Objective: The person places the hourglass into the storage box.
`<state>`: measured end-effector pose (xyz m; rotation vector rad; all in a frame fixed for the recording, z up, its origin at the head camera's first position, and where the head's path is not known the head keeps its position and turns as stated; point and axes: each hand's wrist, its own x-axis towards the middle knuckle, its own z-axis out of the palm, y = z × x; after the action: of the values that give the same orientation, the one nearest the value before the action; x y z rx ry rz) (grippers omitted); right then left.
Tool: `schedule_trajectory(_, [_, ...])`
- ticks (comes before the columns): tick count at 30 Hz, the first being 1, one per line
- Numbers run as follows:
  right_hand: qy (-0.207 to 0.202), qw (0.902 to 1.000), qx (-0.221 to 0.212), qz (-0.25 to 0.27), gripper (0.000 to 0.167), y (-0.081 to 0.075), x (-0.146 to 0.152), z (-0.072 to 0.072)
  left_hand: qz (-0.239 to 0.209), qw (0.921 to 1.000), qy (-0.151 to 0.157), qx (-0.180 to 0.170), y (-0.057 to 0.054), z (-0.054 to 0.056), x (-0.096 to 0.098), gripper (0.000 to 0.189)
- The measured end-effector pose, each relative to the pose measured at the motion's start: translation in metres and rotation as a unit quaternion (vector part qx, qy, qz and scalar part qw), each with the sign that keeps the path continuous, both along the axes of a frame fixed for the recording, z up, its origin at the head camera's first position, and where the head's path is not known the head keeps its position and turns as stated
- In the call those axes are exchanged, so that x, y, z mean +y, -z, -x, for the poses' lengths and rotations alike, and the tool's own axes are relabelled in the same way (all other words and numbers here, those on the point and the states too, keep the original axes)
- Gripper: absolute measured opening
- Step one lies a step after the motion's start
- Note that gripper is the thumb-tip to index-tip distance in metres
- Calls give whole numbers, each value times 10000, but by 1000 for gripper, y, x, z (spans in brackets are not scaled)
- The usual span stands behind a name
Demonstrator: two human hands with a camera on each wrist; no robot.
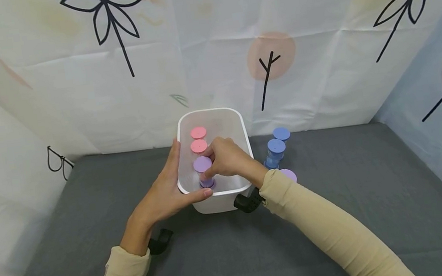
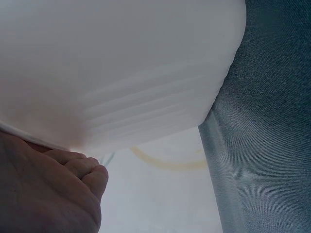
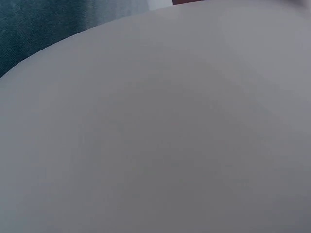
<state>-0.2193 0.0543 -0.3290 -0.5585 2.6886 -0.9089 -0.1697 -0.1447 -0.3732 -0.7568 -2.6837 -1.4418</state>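
My right hand point(image 1: 229, 158) reaches into a white plastic bin point(image 1: 225, 201) and pinches a purple-capped sand timer point(image 1: 202, 164) that stands upright near the bin's front left. Two pink-capped sand timers, a nearer one point(image 1: 199, 146) and a farther one point(image 1: 198, 133), stand behind it along the left wall. With my left hand point(image 1: 161, 190), I hold the bin's front left corner, fingers along the left side and thumb over the front rim. In the left wrist view the fingers point(image 2: 80, 167) lie against the bin's outer wall point(image 2: 160, 73). Only the pale wall point(image 3: 160, 126) fills the right wrist view.
Right of the bin stand two blue-capped sand timers, one nearer point(image 1: 276, 145) and one farther point(image 1: 281, 134). A light purple cap point(image 1: 289, 175) shows beside my right sleeve, partly hidden. Dark grey cloth point(image 1: 220, 259) covers the table, and a printed white curtain point(image 1: 212, 74) hangs behind.
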Motion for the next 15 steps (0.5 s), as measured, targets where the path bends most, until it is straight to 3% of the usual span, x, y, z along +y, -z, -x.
schedule_trajectory(10, [40,9999,70,-67,40,2,-1,1,-25,10000,48,-25,0,1,1,134])
schedule_trajectory(15, [38,9999,123,-101,38,0,-2,2,-88,9999,52,-137,-8,-3,4,132])
